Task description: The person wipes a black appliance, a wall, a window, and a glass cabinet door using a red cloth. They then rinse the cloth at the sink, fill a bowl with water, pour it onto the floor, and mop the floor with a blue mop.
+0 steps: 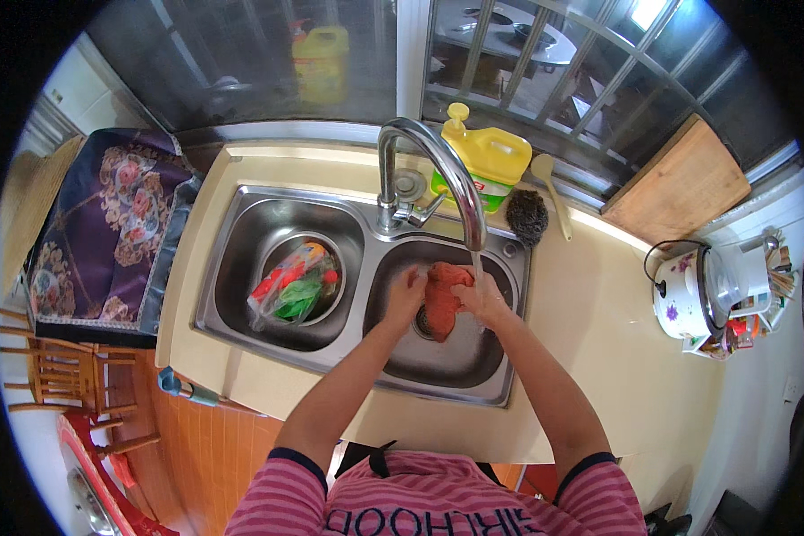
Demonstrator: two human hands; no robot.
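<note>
A wet reddish-orange cloth [442, 305] hangs bunched over the right basin [402, 355] of a steel double sink. My right hand [484, 296] grips its right side, with water from the curved chrome faucet [435, 157] running onto that hand. On the other side, my left hand [404, 298] is raised with its fingers apart, close to the cloth's left edge; whether the fingertips touch it is hard to tell. Part of the drain strainer [421, 323] shows below the cloth. Clear plastic packaging with red and green parts [295, 285] lies in a round metal bowl [340, 295] in the left basin.
Behind the sink stand a yellow pump jug [489, 154], a dark scouring pad [527, 218] and a pale spoon [555, 194]. A wooden cutting board [680, 177] leans at the window. A white floral electric pot [680, 291] is at the right; a purple floral cover [117, 234] is left.
</note>
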